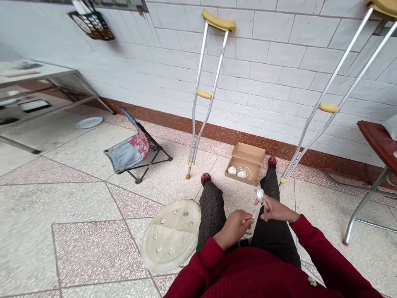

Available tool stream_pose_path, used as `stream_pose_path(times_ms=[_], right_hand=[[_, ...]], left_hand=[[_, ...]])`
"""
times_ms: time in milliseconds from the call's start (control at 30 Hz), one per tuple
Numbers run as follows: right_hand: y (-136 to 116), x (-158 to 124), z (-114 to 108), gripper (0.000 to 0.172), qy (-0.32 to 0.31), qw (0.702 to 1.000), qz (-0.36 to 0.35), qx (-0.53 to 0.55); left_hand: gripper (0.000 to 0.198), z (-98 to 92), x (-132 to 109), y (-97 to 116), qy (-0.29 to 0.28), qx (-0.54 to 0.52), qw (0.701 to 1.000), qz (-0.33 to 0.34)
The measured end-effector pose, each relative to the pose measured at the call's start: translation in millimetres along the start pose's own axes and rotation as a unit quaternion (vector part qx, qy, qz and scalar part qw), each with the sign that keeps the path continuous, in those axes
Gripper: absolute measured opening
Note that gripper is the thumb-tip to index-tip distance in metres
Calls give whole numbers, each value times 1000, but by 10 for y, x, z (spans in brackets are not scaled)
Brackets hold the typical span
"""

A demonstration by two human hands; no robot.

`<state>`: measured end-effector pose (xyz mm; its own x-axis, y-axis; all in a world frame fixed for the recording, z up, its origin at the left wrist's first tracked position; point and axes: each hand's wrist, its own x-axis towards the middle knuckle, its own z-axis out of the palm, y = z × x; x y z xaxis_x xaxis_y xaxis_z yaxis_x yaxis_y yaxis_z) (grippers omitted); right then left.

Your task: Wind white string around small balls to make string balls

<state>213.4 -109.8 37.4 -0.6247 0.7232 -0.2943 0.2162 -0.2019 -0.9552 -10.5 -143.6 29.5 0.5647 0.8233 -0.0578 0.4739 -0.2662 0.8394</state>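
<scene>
My left hand (236, 227) is closed in a pinch in front of my lap, on what looks like a thin strand of white yarn. Beside it, my right hand (276, 209) grips a small shiny bundle of white yarn (260, 195) at its fingertips. The strand appears to run between both hands, though its detail is too small to trace. On the floor past my hands lies an open cardboard box (249, 154). Inside are two white yarn balls (232, 170) and a loose loop of strand.
Two crutches, a left one (201, 94) and a right one (328, 108), lean against the tiled wall. A low folding chair (124, 156), round pale mat (170, 231) and white plate (89, 122) are on the left. A red-topped stool (378, 140) stands right; a table (58, 71) far left.
</scene>
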Motion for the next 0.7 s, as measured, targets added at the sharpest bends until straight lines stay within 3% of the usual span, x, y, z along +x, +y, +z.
stream_pose_path(times_ms=[100,200,300,433,500,567,633,700], right_hand=[[221,-23,233,92,-105,993,54,-8],[116,-138,449,91,-180,979,47,83],[-227,-224,475,91,-173,971,5,163],[-504,-119,249,91,-52,978,-71,191],[-410,11,141,90,6,983,-83,163],[-187,123,112,89,30,993,-58,100],[63,155,183,87,7,999,-4,32],[218,85,322,81,-87,995,54,18]], left_hand=[[36,-324,19,6,65,31,997,-10],[36,-515,97,-24,73,15,997,-9],[34,-393,180,-76,60,-42,997,-8],[36,57,155,-146,14,-53,997,-51],[34,208,86,-158,-45,-34,997,-46],[33,208,21,-145,-61,-10,998,-27],[33,57,-9,-119,-20,19,1000,-13],[34,-167,7,-102,31,45,998,-5]])
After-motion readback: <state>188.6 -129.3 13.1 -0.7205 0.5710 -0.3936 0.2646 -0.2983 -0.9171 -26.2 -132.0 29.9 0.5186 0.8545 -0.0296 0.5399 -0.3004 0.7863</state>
